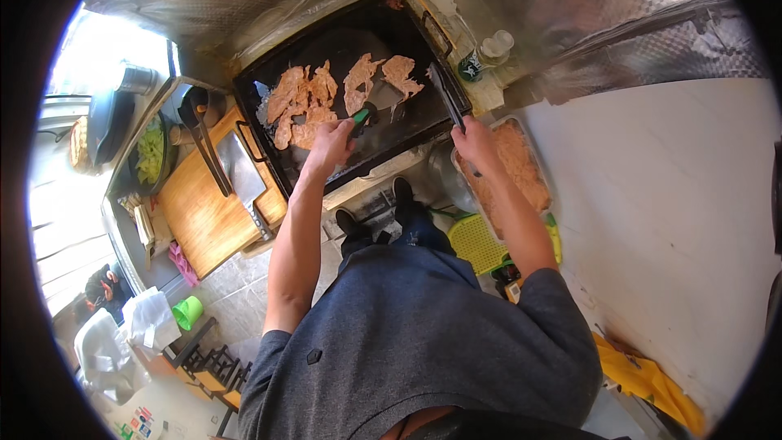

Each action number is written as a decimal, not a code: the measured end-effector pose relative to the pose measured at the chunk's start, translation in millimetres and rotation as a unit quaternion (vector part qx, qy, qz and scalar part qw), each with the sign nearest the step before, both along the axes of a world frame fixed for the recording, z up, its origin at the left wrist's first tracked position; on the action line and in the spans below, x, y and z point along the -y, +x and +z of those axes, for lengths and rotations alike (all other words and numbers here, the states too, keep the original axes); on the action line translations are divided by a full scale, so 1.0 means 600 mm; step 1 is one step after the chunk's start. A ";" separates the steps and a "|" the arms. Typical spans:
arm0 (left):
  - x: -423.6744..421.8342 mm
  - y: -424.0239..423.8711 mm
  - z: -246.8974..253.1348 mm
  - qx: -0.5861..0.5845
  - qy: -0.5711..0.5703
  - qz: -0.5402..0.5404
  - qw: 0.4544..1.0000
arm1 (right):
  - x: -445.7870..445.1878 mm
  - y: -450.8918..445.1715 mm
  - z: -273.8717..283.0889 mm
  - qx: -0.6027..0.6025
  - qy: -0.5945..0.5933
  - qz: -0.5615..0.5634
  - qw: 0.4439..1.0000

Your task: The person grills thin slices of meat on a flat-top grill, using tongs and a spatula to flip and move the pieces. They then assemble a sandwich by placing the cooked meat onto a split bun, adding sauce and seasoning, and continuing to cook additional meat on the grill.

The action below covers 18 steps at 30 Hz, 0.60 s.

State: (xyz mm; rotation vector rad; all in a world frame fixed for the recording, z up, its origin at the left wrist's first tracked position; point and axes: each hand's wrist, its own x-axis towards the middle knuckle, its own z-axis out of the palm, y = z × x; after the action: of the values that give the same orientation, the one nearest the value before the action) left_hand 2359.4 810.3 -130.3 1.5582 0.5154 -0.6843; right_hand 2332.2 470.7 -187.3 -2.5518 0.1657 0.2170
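Several thin pieces of meat (pixel 305 95) lie on a black flat griddle (pixel 244 87) in front of me, the larger group on its left side. My left hand (pixel 333 143) is closed around a green-handled tool (pixel 360 116) over the griddle; its working end is hard to make out. In my right hand (pixel 476 143) is a pair of dark tongs (pixel 449 98), their tips over the griddle's right side. Beneath my right forearm stands a clear tub of raw-looking meat (pixel 519 165).
Left of the griddle, a wooden cutting board (pixel 201 220) holds a cleaver (pixel 241 165) and another pair of tongs (pixel 211 150). A bowl of lettuce (pixel 151 153) is beyond it. A dark can (pixel 470 67) stands right of the griddle, and a yellow perforated stool (pixel 476 244) is below.
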 end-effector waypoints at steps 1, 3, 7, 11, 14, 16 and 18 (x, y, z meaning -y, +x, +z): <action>-0.001 -0.002 -0.001 -0.001 -0.003 0.005 1.000 | -0.005 -0.001 0.006 0.033 -0.041 0.003 0.999; -0.007 -0.010 -0.004 0.007 -0.008 0.011 1.000 | -0.017 -0.004 0.021 0.024 -0.046 0.053 0.997; -0.025 -0.055 -0.008 0.065 -0.030 0.021 0.997 | -0.028 -0.024 0.024 -0.002 -0.047 0.068 0.997; -0.091 -0.155 0.049 0.109 -0.005 0.172 0.979 | -0.089 -0.020 0.069 0.015 -0.007 0.103 0.995; -0.159 -0.224 0.035 0.127 0.029 0.226 0.965 | -0.161 -0.021 0.065 0.049 0.015 0.195 0.979; -0.189 -0.246 0.024 0.112 0.073 0.215 0.967 | -0.213 -0.027 0.056 0.049 0.018 0.248 0.967; -0.208 -0.255 0.010 0.109 0.131 0.192 0.967 | -0.248 -0.036 0.048 0.008 0.000 0.304 0.953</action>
State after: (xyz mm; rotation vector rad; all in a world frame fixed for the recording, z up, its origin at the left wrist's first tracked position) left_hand 2206.6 935.2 -124.1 1.6899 0.7381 -0.1503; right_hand 2310.5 619.4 -158.3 -2.5312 -0.6369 0.4258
